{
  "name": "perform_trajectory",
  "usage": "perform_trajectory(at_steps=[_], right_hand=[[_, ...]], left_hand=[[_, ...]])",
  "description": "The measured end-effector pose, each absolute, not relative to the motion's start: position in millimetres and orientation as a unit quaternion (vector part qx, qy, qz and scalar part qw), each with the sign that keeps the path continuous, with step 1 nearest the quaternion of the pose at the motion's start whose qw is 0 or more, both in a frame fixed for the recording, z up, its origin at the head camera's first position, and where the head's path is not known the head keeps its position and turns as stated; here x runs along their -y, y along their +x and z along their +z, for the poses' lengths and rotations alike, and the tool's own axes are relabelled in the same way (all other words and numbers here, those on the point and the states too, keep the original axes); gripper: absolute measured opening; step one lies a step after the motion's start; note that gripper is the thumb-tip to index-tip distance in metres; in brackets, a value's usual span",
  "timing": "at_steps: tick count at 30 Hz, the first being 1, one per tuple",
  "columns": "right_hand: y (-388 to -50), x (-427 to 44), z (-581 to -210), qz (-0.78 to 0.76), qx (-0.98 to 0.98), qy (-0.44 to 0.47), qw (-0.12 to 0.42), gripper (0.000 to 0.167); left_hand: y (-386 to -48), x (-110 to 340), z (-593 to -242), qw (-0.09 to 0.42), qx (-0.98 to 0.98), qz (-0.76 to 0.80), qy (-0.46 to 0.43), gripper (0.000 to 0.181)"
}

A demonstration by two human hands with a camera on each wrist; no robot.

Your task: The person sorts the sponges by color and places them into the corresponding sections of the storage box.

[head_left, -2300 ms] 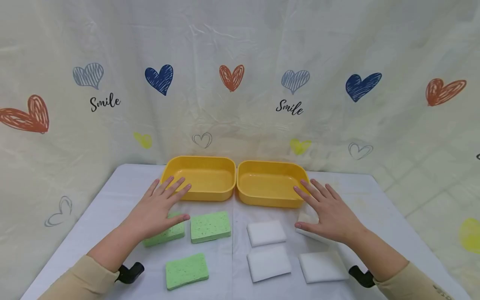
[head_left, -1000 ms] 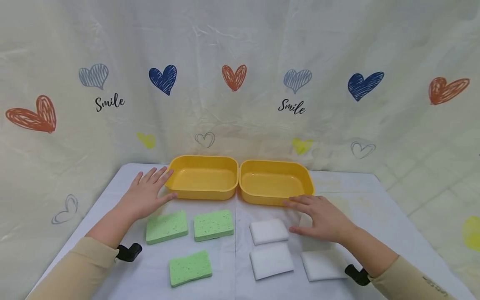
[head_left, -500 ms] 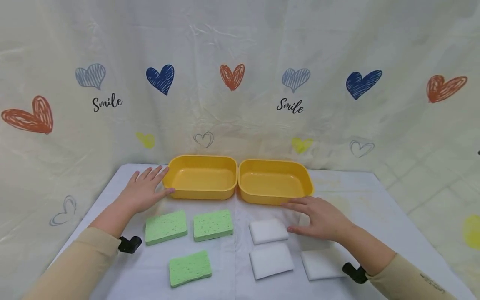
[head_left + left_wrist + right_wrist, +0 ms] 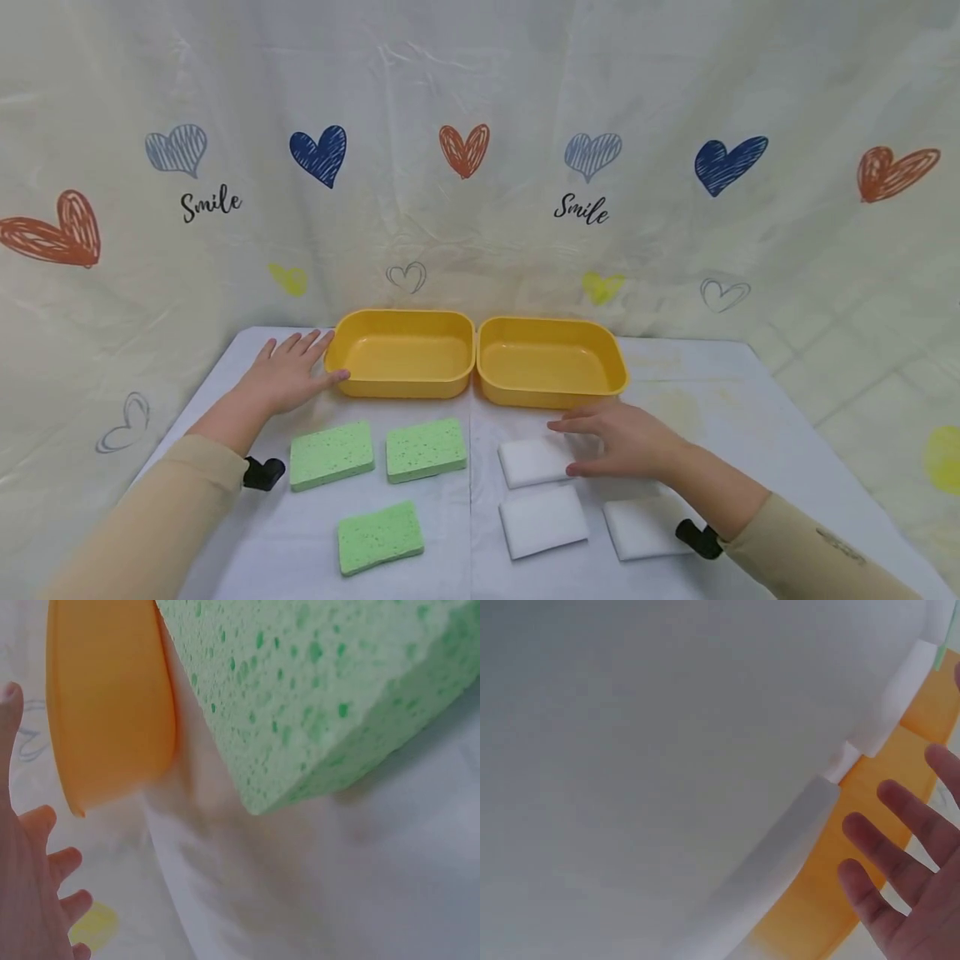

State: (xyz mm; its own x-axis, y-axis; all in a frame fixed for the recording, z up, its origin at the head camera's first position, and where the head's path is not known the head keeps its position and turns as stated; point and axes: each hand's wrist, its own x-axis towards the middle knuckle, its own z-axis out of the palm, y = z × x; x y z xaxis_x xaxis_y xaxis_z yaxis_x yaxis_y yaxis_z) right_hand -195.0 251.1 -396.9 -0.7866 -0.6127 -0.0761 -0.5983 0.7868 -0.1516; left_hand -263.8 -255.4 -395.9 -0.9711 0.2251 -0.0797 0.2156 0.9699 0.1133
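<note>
I've got the left hand (image 4: pixel 281 382) splayed beside two yellow trays (image 4: pixel 551 397), right hand (image 4: pixel 628 442) loosely spread over the white sponges (image 4: pixel 543 522), holding nothing. Visible on the surface (image 4: pixel 450 579): three white, three green sponges (image 4: pixel 426 450).

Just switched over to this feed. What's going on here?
A person has both hands out over a white table. The left hand has its fingers spread at the left end of the left yellow tray; I can't tell if it touches. The right hand is by the white pads, in front of the right yellow tray. Neither hand grips anything. Three green sponges lie on the left.
</note>
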Motion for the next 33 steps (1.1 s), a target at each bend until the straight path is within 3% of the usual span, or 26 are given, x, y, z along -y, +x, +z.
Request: perform_trajectory(at_steps=[16, 33], right_hand=[[-202.3, -247.4, -407.5, -0.038, -0.933, -0.336, 0.122, 0.062], [-203.7, -241.2, -407.9, -0.018, -0.929, -0.350, 0.117, 0.063]], left_hand=[[-274.5, 251.5, -405.0, 0.071, -0.988, 0.061, 0.120, 0.107], [-284.6, 251.6, -409.1, 0.083, -0.987, 0.077, 0.117, 0.116]])
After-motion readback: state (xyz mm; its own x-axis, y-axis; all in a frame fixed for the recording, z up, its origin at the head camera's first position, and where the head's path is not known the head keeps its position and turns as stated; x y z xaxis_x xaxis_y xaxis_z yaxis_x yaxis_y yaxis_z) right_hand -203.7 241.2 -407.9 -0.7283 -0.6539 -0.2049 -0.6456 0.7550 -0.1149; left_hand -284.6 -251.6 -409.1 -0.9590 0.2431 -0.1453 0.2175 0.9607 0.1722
